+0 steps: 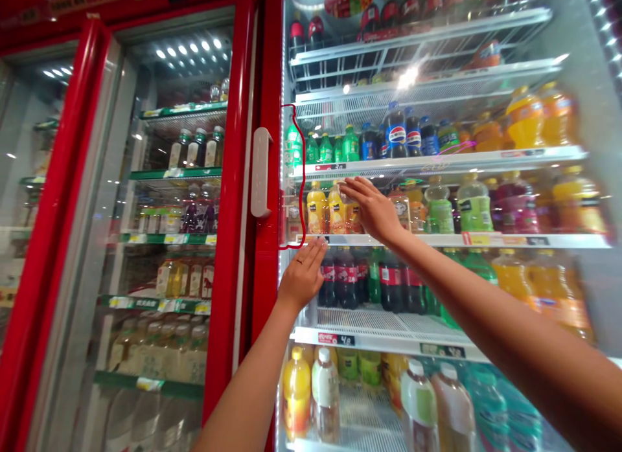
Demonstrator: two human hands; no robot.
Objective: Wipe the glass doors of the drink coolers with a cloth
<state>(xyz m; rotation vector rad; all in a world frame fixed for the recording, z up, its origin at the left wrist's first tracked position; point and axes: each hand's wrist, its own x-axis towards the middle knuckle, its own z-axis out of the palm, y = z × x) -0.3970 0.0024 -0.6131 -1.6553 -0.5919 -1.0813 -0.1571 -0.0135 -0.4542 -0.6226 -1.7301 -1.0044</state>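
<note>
- Red-framed glass-door drinks coolers (243, 180) fill the frame, lit from inside and stocked shelf by shelf with bottled drinks.
- Orange-drink bottles (317, 209) stand upright in a row left of centre, on a wire shelf (486, 239) with price tags along its front edge.
- The right hand (372, 209) reaches in from the right, open and slightly cupped, and holds nothing. It sits at those bottles, but whether it touches one or the door glass is impossible to tell.
- The left hand (302, 274) rises from the lower centre-left, open and flat with a ring (298, 261) on one finger. It is empty and sits just below the shelf edge.
- Neither hand has a bottle, and every bottle in view stands on a shelf.
- Cola bottles (346, 277) fill the shelf below, a Pepsi bottle (396, 133) stands on the shelf above, and a white door handle (261, 172) sits on the red frame to the left.
</note>
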